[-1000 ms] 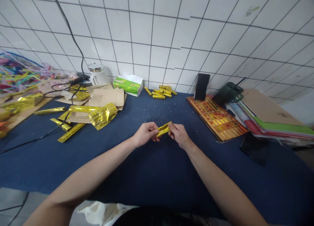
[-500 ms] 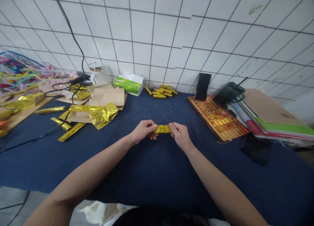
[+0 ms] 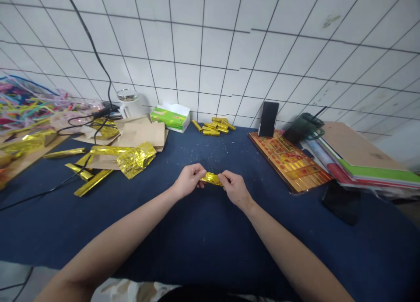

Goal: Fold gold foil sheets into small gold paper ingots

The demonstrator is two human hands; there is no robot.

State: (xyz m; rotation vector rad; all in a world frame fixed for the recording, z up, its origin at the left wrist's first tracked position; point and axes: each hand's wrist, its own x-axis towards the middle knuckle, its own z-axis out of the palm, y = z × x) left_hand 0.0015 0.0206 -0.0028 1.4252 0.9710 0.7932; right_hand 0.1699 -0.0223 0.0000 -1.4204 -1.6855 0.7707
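Note:
A short gold foil strip (image 3: 211, 178) is stretched between my two hands, just above the dark blue tablecloth (image 3: 203, 232). My left hand (image 3: 190, 180) pinches its left end, fingers closed. At the other end, my right hand (image 3: 235, 188) grips the strip between thumb and fingers. Several small gold rolls (image 3: 216, 126) lie in a pile by the wall. To the left, a crumpled gold foil sheet (image 3: 136, 159) rests partly on brown paper (image 3: 144, 134), with longer folded gold strips (image 3: 93, 182) beside it.
Along the wall stand a white mug (image 3: 129, 106), a green tissue box (image 3: 170, 117) and an upright phone (image 3: 268, 119). At right are an orange-gold box (image 3: 292, 162), a dark green cup (image 3: 303, 127), stacked folders (image 3: 364, 151) and a dark flat object (image 3: 341, 201). A black cable (image 3: 49, 190) crosses the left.
The gold strip now slopes down to the right between my hands, where it was nearly level. My right hand has shifted slightly left and down. The camera view has tilted a little.

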